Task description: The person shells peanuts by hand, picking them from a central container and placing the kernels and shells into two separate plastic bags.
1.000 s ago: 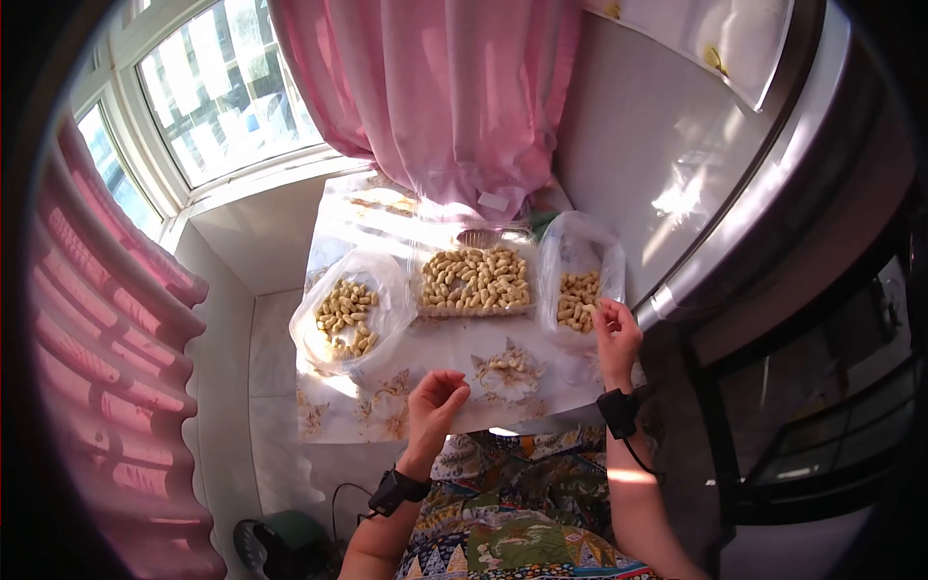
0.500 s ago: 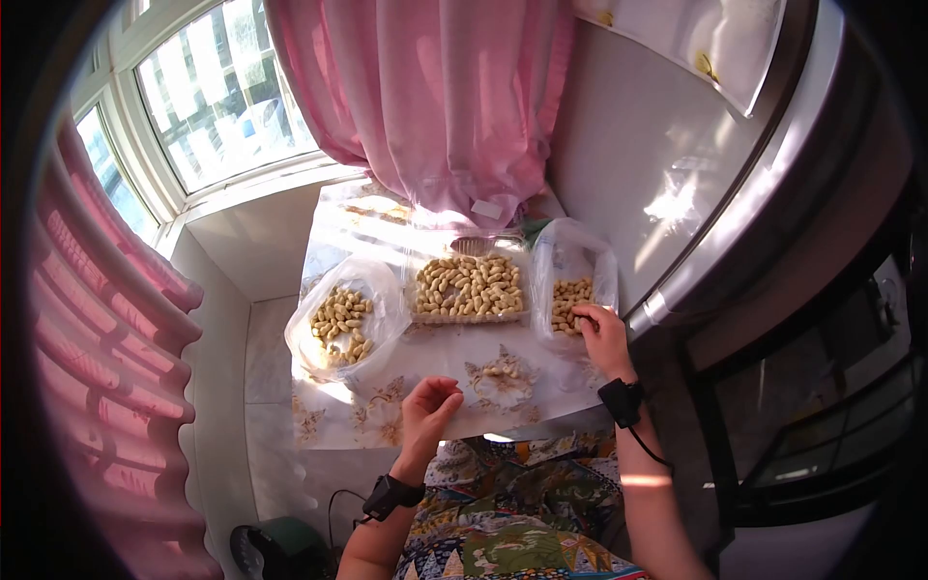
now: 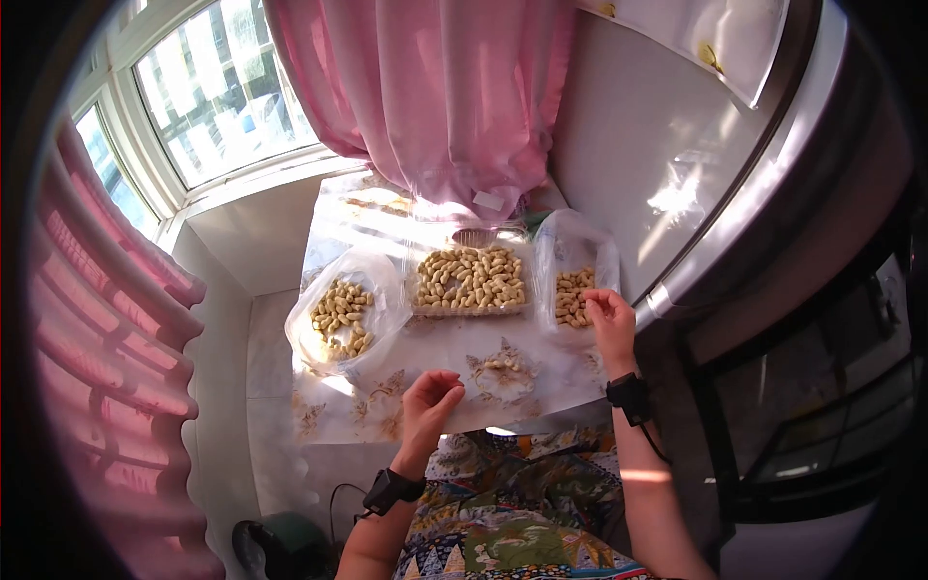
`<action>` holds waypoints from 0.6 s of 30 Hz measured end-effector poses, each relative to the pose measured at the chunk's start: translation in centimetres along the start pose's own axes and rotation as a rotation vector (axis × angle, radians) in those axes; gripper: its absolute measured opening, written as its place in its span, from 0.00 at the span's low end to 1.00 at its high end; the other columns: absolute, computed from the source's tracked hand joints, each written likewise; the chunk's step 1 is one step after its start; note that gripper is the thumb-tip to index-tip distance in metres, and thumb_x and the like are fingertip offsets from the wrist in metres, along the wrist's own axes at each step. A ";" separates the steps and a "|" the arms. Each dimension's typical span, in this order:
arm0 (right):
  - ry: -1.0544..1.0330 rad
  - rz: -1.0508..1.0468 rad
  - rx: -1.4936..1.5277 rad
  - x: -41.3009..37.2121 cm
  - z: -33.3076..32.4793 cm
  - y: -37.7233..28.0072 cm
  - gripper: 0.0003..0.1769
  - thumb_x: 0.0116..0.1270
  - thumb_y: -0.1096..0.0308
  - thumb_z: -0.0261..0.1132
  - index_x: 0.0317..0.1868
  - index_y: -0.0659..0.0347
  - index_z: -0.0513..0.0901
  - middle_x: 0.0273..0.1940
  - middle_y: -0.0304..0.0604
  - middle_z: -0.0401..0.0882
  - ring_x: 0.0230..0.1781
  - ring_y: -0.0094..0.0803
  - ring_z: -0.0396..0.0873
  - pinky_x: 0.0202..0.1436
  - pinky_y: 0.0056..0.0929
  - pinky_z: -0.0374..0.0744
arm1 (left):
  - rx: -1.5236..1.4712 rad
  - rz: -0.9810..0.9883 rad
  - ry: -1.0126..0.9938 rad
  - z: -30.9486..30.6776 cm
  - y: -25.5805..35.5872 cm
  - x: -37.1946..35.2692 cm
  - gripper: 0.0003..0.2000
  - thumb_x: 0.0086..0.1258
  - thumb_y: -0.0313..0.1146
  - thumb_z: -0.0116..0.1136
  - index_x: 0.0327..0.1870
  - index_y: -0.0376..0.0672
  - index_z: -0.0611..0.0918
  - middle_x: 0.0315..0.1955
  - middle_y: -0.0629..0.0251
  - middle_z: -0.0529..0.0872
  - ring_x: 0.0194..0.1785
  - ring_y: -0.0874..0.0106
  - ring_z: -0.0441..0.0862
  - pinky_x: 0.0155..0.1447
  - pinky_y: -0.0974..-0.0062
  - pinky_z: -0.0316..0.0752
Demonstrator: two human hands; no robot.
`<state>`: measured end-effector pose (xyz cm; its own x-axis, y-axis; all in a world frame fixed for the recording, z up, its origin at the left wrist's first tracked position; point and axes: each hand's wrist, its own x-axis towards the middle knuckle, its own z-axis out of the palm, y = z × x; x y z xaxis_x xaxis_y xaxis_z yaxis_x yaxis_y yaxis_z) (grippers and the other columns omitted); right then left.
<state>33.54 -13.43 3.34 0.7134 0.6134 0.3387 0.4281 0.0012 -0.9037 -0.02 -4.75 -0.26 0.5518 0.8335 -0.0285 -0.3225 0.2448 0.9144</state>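
My right hand (image 3: 612,327) is at the right side of a clear plastic bag (image 3: 553,246), its fingers curled into a pinch. The fingertips are beside the peanuts (image 3: 570,282) in that bag, and I cannot make out what is between them. Over the table's front part, my left hand (image 3: 428,406) is loosely closed, with nothing visible in it. A clear plastic box (image 3: 469,311) full of peanuts (image 3: 472,275) stands in the middle. On the left sits another translucent bag (image 3: 382,324), open at the top, with more peanuts (image 3: 340,307) inside.
A patterned cloth (image 3: 425,353) covers the small table. Pink curtains (image 3: 425,97) hang behind it and at the left, beside a bright window (image 3: 222,92). A pale panel (image 3: 648,145) is at the right. A dark green object (image 3: 290,541) stands on the floor.
My right hand has drawn back slightly to the right, away from the peanuts in the right bag. My left hand has hardly moved.
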 end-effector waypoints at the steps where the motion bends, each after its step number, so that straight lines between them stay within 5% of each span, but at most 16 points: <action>1: -0.047 0.032 0.085 -0.9 0.4 -1.7 0.07 0.74 0.74 0.69 0.50 0.64 0.90 0.43 0.37 0.90 0.41 0.21 0.84 0.50 0.23 0.82 | 0.001 0.003 -0.002 0.0 -0.1 0.0 0.10 0.75 0.21 0.69 0.54 0.39 0.85 0.44 0.73 0.88 0.47 0.83 0.84 0.55 0.82 0.79; 8: -0.418 -0.062 -0.151 -7.2 4.4 -4.7 0.11 0.69 0.72 0.74 0.50 0.62 0.90 0.42 0.40 0.87 0.39 0.29 0.84 0.48 0.27 0.82 | 0.014 -0.011 0.002 0.3 0.4 -0.2 0.09 0.76 0.22 0.69 0.53 0.39 0.85 0.43 0.73 0.89 0.47 0.82 0.85 0.55 0.81 0.79; 12: -0.468 0.010 -0.117 -8.8 5.9 -4.7 0.12 0.66 0.72 0.75 0.50 0.61 0.90 0.42 0.42 0.84 0.39 0.34 0.83 0.47 0.30 0.82 | 0.004 -0.008 0.003 0.3 0.4 -0.1 0.09 0.76 0.22 0.70 0.53 0.39 0.85 0.43 0.73 0.89 0.46 0.82 0.85 0.55 0.82 0.79; 14: -0.441 -0.173 -0.180 -9.0 6.5 -4.0 0.12 0.65 0.72 0.76 0.49 0.61 0.90 0.42 0.42 0.84 0.41 0.34 0.83 0.46 0.31 0.82 | 0.007 -0.012 0.002 0.4 0.4 -0.2 0.09 0.76 0.22 0.69 0.53 0.39 0.85 0.43 0.73 0.89 0.47 0.83 0.85 0.55 0.82 0.79; 18: -0.420 -0.156 -0.199 -9.1 6.8 -3.6 0.13 0.63 0.73 0.76 0.49 0.61 0.90 0.42 0.43 0.84 0.40 0.35 0.84 0.47 0.31 0.83 | 0.000 -0.002 -0.004 0.3 0.4 -0.2 0.09 0.76 0.22 0.70 0.53 0.39 0.85 0.43 0.73 0.89 0.47 0.83 0.85 0.55 0.82 0.79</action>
<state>21.76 -13.66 1.72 0.3642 0.8835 0.2946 0.6391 -0.0070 -0.7691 0.02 -5.01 0.23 0.5556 0.8310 -0.0286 -0.3217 0.2465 0.9142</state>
